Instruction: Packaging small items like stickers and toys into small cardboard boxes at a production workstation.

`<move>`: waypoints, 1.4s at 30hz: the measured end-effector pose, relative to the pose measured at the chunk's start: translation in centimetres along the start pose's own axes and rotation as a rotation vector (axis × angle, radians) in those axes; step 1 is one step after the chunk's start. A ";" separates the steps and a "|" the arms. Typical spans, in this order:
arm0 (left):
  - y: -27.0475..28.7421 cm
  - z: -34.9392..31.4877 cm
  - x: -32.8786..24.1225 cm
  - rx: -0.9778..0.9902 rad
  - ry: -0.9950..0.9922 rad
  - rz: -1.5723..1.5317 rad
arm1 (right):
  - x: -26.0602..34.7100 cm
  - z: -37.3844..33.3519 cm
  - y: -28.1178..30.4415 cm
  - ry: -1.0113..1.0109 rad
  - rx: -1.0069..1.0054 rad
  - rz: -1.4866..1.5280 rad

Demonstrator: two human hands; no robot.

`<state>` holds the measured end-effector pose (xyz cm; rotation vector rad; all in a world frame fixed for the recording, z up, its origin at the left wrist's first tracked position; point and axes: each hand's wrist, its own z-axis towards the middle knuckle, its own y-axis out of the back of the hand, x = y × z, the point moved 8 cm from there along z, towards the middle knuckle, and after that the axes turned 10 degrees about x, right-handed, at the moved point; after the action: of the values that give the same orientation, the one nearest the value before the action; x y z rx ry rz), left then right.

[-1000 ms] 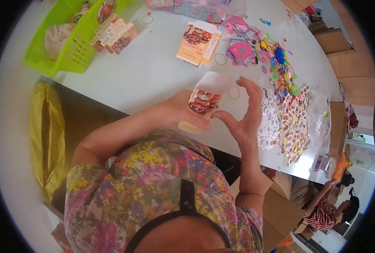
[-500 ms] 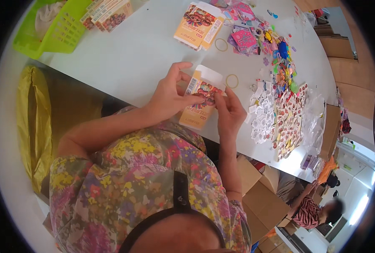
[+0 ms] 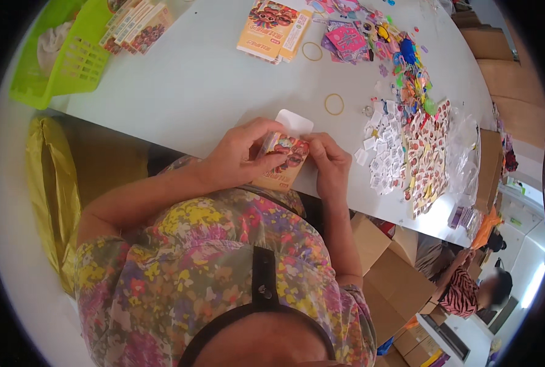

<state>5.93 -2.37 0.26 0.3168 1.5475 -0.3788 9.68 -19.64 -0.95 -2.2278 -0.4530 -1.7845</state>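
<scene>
we look down on a pale desk (image 3: 180, 85) that slants across the view. at its far left corner sits a lime green basket (image 3: 64, 79) with a light cloth (image 3: 53, 49) inside, and beside it lies a row of small boxes (image 3: 141, 27). we see a stack of orange boxes (image 3: 266, 33) farther along, rubber bands (image 3: 325, 104) near it, pink packets (image 3: 347, 38), a strip of bright plastic trinkets (image 3: 410, 67), a heap of white slips (image 3: 382, 156), sticker sheets (image 3: 425, 153) and a clear plastic bag (image 3: 462, 159). a yellow bag (image 3: 52, 183) hangs at the left; brown cardboard boxes (image 3: 401, 275) stand at the right, with a co-worker (image 3: 461, 293) in a striped top beyond them.

at the desk's near edge, between our hands, is an orange carton (image 3: 292, 159), tilted, its white top flap (image 3: 294, 122) up. our left hand (image 3: 238, 153) is partly curled, gripping its left side with the thumb across the front. our right hand (image 3: 332, 160) is nearly closed, thumb and fingers pinching the upper right edge.

on the carton's front we see a red and brown cartoon picture with lettering below, partly covered by our left hand; the stacked boxes bear similar pictures and pale lettering on orange.
</scene>
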 end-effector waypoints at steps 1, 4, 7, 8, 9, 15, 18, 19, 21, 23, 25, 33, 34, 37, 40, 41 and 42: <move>0.5 0.1 -0.3 -0.023 -0.053 0.113 | 0.7 0.2 -0.3 0.063 0.051 -0.032; 1.2 0.7 -0.7 -0.095 -0.134 0.219 | 2.9 -0.2 -1.2 0.228 0.089 -0.312; 1.2 1.0 -0.8 -0.185 -0.120 0.091 | 3.8 -0.3 -1.5 0.215 0.066 -0.452; 1.4 0.9 -0.4 -0.225 -0.081 -0.028 | 3.2 -0.2 -1.0 0.107 0.055 -0.343; 1.6 1.0 -0.7 -0.214 -0.072 -0.025 | 3.4 -0.2 -0.4 0.101 0.047 -0.333; 2.2 2.1 -0.1 -0.093 0.166 -0.234 | 2.5 1.2 -0.8 -0.177 0.327 -0.153; 2.2 2.2 -0.3 -0.100 0.214 -0.289 | 2.5 1.8 -0.8 -0.242 0.354 -0.153; 2.2 2.1 -0.3 -0.102 0.259 -0.301 | 2.4 1.8 -0.8 -0.245 0.354 -0.146; 2.2 1.9 0.1 -0.102 0.311 -0.312 | 2.0 1.7 -1.0 -0.274 0.382 -0.112; 2.0 1.9 -0.1 -0.025 0.247 -0.235 | 2.1 1.3 -1.0 -0.208 0.361 -0.097; 2.3 1.5 0.0 -0.024 0.233 -0.188 | 2.4 0.7 -1.2 -0.141 0.347 -0.081; 0.9 0.2 -1.4 0.236 0.015 -0.185 | 3.0 -2.2 -0.7 0.078 0.155 0.007; 1.3 0.3 -0.8 0.150 0.038 -0.348 | 2.7 -1.9 -0.6 0.088 0.148 0.000; 0.7 0.5 -0.2 0.109 -0.015 -0.407 | 0.5 -1.3 0.4 -0.064 -0.138 0.385; 0.9 0.7 -2.1 0.004 -0.342 -0.232 | 1.6 0.0 -3.3 -0.126 0.057 0.301; 1.3 0.6 -2.3 0.004 -0.351 -0.236 | 1.6 1.0 -2.7 -0.123 0.056 0.293; 1.9 0.6 -3.2 -0.031 -0.333 -0.235 | 2.1 2.3 -0.5 -0.061 -0.023 -0.103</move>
<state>7.37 -0.77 3.37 0.0415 1.2630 -0.5611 11.96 -18.09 0.65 -2.3192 -0.5723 -1.7838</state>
